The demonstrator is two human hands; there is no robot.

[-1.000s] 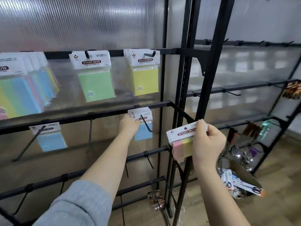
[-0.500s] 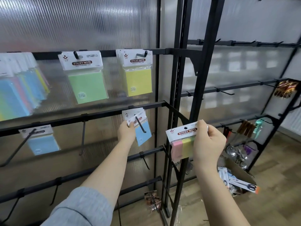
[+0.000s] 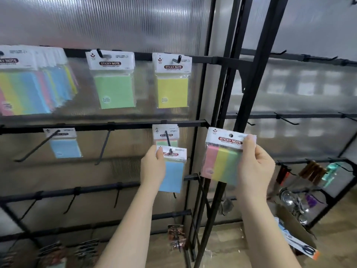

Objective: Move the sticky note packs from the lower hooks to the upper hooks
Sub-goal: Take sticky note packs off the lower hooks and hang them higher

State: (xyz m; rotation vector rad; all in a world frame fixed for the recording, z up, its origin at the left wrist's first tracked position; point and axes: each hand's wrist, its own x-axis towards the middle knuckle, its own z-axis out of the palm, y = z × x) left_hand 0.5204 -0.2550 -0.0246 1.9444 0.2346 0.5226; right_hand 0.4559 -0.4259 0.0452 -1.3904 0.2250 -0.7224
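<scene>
The scene was lit evenly and fairly brightly by soft, diffuse light. Broad pale glare was spread across the ribbed translucent panel (image 3: 119, 20) at the upper left, and window-like bright patches were reflected in the panel on the right (image 3: 301, 88). Only faint shadows were cast. The black rack posts (image 3: 257, 74) were bowed and slanted by wide-angle distortion. Motion blur was seen at the left edge on the striped packs (image 3: 25, 88), and the lower corners were rendered soft.
</scene>
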